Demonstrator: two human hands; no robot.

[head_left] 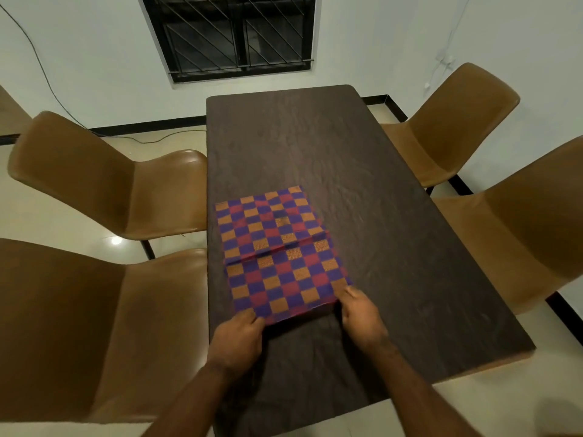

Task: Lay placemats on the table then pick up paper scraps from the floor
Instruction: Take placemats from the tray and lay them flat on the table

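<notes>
Two hands meet the near edge of a checkered placemat (280, 250) in the head view, the only view we have. We see our left hand (236, 340) pinching the near left corner, thumb on top and fingers curled under the cloth. Our right hand (362, 315) grips the near right corner the same way, its fingertips hidden beneath the edge.

The placemat, in purple, red and orange squares, lies on the dark table (378, 216), toward its left side and nearer to us than the middle. A crease runs across it at about half its length; we cannot tell whether this is a fold line or the edge of a second mat laid over the first. The near edge is lifted slightly off the wood.

Four brown chairs flank the table, two on each side; the near left chair (79, 326) and the near right chair (530, 231) are cut off by the frame. The floor (176, 143) shows only in strips between the furniture, and no part under the table is visible. A barred window (233, 33) is cropped at the top.
</notes>
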